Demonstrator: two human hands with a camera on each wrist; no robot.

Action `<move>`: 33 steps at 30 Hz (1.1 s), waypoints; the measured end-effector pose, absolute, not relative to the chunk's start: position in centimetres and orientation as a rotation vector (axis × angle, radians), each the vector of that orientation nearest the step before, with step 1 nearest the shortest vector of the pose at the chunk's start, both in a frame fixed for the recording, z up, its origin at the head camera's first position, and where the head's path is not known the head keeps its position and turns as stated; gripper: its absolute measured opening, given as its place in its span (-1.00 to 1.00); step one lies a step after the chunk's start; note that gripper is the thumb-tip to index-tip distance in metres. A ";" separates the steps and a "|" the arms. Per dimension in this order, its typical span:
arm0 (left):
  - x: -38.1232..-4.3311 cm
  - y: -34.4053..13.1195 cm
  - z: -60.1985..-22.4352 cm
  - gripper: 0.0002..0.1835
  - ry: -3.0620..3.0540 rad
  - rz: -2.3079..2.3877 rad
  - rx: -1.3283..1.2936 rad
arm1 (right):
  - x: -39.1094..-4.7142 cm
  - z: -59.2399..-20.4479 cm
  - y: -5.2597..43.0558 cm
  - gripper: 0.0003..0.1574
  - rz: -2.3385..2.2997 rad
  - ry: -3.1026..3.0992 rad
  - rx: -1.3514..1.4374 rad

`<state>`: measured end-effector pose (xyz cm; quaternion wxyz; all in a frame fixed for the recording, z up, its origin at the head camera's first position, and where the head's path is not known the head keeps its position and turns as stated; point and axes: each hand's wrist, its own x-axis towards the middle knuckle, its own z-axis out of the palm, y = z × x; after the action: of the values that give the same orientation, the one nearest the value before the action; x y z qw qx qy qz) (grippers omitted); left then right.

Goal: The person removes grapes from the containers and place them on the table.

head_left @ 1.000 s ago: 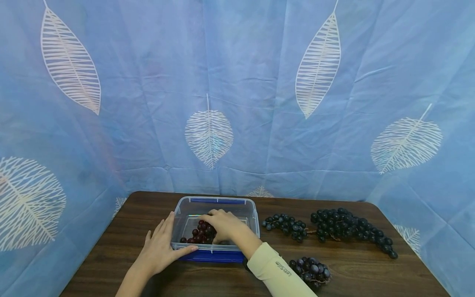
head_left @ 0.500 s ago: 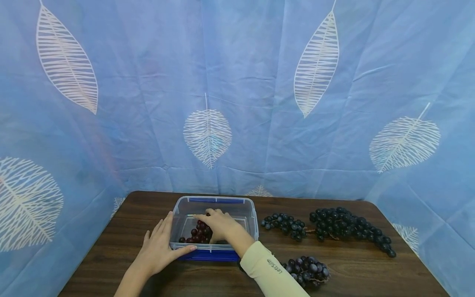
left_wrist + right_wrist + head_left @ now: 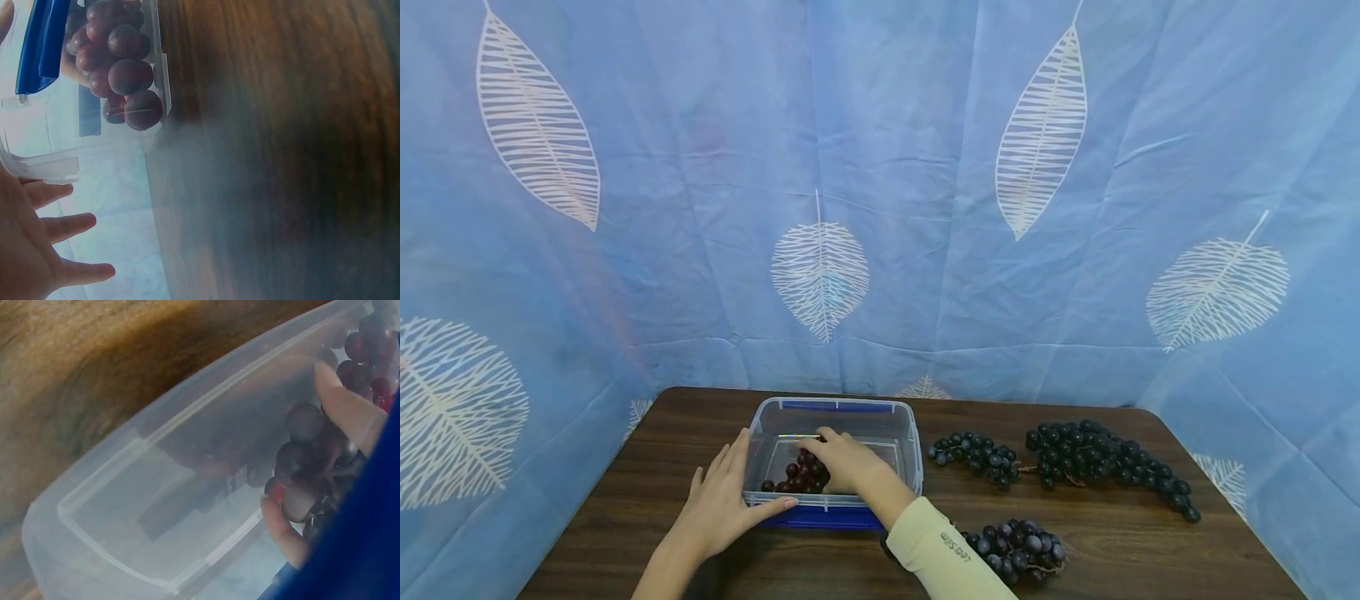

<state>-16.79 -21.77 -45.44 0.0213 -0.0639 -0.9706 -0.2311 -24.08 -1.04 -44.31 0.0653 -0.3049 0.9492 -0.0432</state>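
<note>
A clear plastic storage box [image 3: 912, 446] with blue latches stands lidless on the table, a bunch of dark red grapes [image 3: 805, 477] in its front left part. My right hand [image 3: 847, 467] reaches into the box and holds that bunch; in the right wrist view, thumb and a finger [image 3: 350, 409] lie around the grapes [image 3: 304, 456]. At the box's front left corner is my left hand [image 3: 718, 500], fingers extended along the left side and thumb on the front rim. The left wrist view shows its fingers [image 3: 72, 226] spread, with red grapes [image 3: 130, 76] visible through the wall.
Right of the box lie a small black grape bunch [image 3: 976, 457] and a long one [image 3: 1093, 458]. Another dark bunch [image 3: 1018, 550] is nearer, partly behind the right sleeve [image 3: 943, 546]. Behind the brown table [image 3: 640, 467] hangs a blue leaf-patterned cloth [image 3: 895, 275].
My right hand and forearm have shifted slightly left inside the box, uncovering more of the near dark bunch. The left hand and the box stay practically where they were.
</note>
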 end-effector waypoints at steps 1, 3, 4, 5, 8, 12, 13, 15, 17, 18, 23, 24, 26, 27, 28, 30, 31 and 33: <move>-16.8 -21.8 -45.4 0.36 -3.008 -0.720 -0.198 | -24.1 -44.3 -1.0 0.01 -0.124 2.872 -0.927; -16.8 -21.8 -45.4 0.37 -3.011 -0.719 -0.196 | -24.1 -44.3 -1.0 -0.03 -0.113 2.886 -0.935; -16.8 -21.8 -45.4 0.37 -3.013 -0.717 -0.194 | -24.1 -44.3 -0.9 -0.05 -0.107 2.891 -0.941; -16.9 -21.8 -45.4 0.37 -3.016 -0.718 -0.191 | -24.2 -44.3 -0.9 -0.06 -0.098 2.896 -0.946; -16.8 -21.8 -45.4 0.38 -3.024 -0.713 -0.181 | -24.3 -44.3 -0.8 -0.08 -0.083 2.902 -0.948; -16.8 -21.8 -45.4 0.39 -3.030 -0.722 -0.169 | -24.3 -44.4 -0.8 -0.12 -0.062 2.913 -0.951; -16.8 -21.7 -45.4 0.40 -3.031 -0.719 -0.163 | -24.3 -44.5 -0.8 -0.14 -0.056 2.918 -0.952; -16.7 -21.7 -45.4 0.40 -3.032 -0.719 -0.156 | -24.3 -44.5 -0.8 -0.18 -0.044 2.927 -0.955; -16.7 -21.7 -45.4 0.41 -3.030 -0.710 -0.145 | -24.2 -44.6 -0.8 -0.21 -0.034 2.938 -0.955; -16.7 -21.7 -45.3 0.41 -3.030 -0.710 -0.149 | -24.2 -44.6 -0.8 -0.22 -0.030 2.943 -0.955; -16.7 -21.8 -45.3 0.38 -3.018 -0.725 -0.180 | -24.0 -44.4 -0.7 -0.28 -0.005 2.971 -0.955; -16.7 -21.8 -45.3 0.37 -3.017 -0.726 -0.184 | -24.0 -44.3 -0.6 -0.30 -0.004 2.977 -0.957; -16.7 -21.7 -45.3 0.37 -3.012 -0.734 -0.180 | -23.9 -44.2 -0.6 -0.32 -0.004 2.992 -0.964; -16.7 -21.7 -45.3 0.37 -3.010 -0.732 -0.177 | -23.9 -44.1 -0.6 -0.34 -0.004 2.999 -0.966; -16.7 -21.7 -45.3 0.37 -3.009 -0.730 -0.174 | -23.9 -44.1 -0.6 -0.35 -0.004 3.007 -0.968; -16.7 -21.6 -45.3 0.37 -3.006 -0.727 -0.171 | -23.8 -43.9 -0.6 -0.36 -0.001 3.020 -0.967; -16.7 -21.6 -45.3 0.37 -3.007 -0.726 -0.168 | -23.8 -43.8 -0.6 -0.36 0.001 3.025 -0.963; -16.7 -21.6 -45.3 0.38 -3.011 -0.717 -0.167 | -23.7 -43.6 -0.6 -0.36 0.009 3.031 -0.950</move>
<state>-16.69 -21.58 -45.28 0.0210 -0.0538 -0.9712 -0.2312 -23.68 -0.58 -43.55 -0.0175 -0.2992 0.9540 0.0029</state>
